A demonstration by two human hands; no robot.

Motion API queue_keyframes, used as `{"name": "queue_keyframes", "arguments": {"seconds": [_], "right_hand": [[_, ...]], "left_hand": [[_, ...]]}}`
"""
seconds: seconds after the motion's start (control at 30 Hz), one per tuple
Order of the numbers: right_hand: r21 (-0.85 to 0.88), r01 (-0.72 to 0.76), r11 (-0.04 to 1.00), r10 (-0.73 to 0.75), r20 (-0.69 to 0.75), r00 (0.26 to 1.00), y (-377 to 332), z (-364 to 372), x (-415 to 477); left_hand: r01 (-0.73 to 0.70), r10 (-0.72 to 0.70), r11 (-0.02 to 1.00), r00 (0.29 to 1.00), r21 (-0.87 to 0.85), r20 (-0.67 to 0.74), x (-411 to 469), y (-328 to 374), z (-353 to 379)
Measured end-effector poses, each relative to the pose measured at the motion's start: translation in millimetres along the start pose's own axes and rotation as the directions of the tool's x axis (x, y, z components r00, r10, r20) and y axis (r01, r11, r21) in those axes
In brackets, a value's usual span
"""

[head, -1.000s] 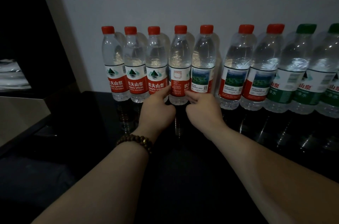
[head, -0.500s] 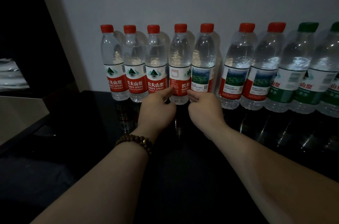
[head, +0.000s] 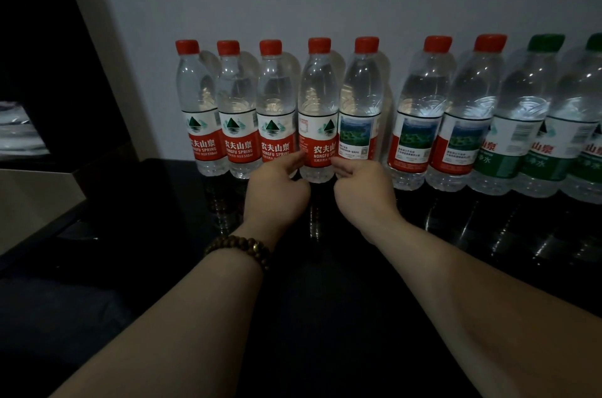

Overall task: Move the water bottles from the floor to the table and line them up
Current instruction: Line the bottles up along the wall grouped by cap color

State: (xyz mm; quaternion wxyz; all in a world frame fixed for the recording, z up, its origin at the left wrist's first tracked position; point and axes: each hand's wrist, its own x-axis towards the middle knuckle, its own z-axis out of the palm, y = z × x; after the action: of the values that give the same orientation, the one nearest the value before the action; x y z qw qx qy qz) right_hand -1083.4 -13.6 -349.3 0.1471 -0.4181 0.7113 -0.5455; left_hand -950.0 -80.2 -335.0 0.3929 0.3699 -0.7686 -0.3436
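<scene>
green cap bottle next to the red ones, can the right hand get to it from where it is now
Probably yes. The right hand is at the fourth bottle; the green cap bottle stands further right in the same row, with nothing in front of it on the table.

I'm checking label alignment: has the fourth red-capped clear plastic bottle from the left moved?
Yes: the fourth bottle turned in place; its label text slid left, though its cap kept its gap from the third bottle.
</scene>
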Motion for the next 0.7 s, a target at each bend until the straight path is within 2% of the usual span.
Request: {"name": "queue_keyframes", "arguments": {"seconds": [0.3, 0.5, 0.7], "right_hand": [[-0.025, 0.011, 1.000, -0.010, 0.041, 0.999, -1.7, 1.7, -0.2], [-0.010, -0.006, 1.000, 0.006, 0.011, 1.000, -1.9, 1.1, 0.7], [-0.024, 0.007, 1.000, -0.006, 0.060, 0.998, -4.3, 0.9, -3.2]], "left_hand": [[0.018, -0.021, 0.999, 0.997, 0.046, 0.072, 1.5, -0.5, -1.2], [-0.007, 0.007, 0.999, 1.000, 0.036, 0.004, -0.5, 2.1, -1.3], [-0.004, 0.002, 0.999, 0.999, 0.041, 0.040, 0.2, 0.0, -1.4]]}}
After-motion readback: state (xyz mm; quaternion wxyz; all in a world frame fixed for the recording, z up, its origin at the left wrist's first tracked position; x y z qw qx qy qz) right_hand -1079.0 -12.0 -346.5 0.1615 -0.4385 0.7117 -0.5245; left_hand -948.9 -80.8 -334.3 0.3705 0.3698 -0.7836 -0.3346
